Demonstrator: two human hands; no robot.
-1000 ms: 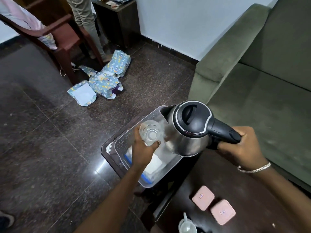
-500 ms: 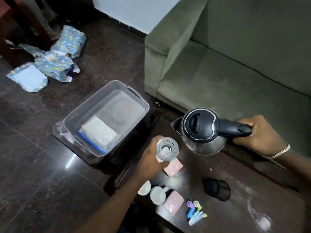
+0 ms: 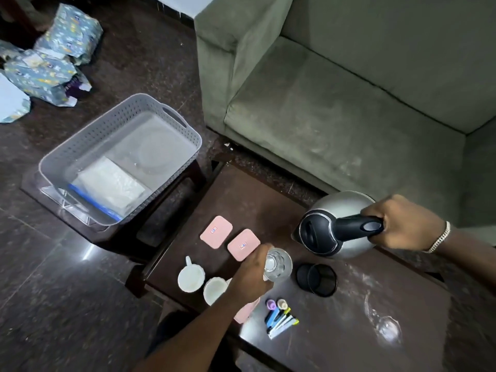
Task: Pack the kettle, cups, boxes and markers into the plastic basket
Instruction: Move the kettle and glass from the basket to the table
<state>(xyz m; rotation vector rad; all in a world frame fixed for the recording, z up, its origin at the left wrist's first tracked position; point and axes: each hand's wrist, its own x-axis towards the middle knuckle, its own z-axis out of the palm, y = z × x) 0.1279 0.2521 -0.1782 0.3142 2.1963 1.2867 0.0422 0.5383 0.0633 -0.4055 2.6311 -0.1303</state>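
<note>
My right hand (image 3: 402, 222) grips the black handle of the steel kettle (image 3: 338, 224), held just over the dark table's far edge. My left hand (image 3: 252, 272) is closed around a clear glass (image 3: 277, 264) above the table's middle. Two pink boxes (image 3: 216, 232) (image 3: 243, 244) lie flat beside it; a third pink box (image 3: 243, 314) shows partly under my forearm. Two white cups (image 3: 190, 276) (image 3: 214, 291) stand near the front left. Several markers (image 3: 280, 316) lie in a bunch. The grey plastic basket (image 3: 80, 146) sits on a stool to the left, holding a white packet.
A black mesh cup (image 3: 316, 279) lies on its side by the glass. Another clear glass (image 3: 386, 328) lies at the table's right. A green sofa (image 3: 349, 89) stands behind the table. Wrapped parcels (image 3: 48, 60) lie on the floor at far left.
Both hands have moved away from the basket, back over the table, carrying the kettle and the glass. The view has swung right and down, bringing the whole table top into sight.
</note>
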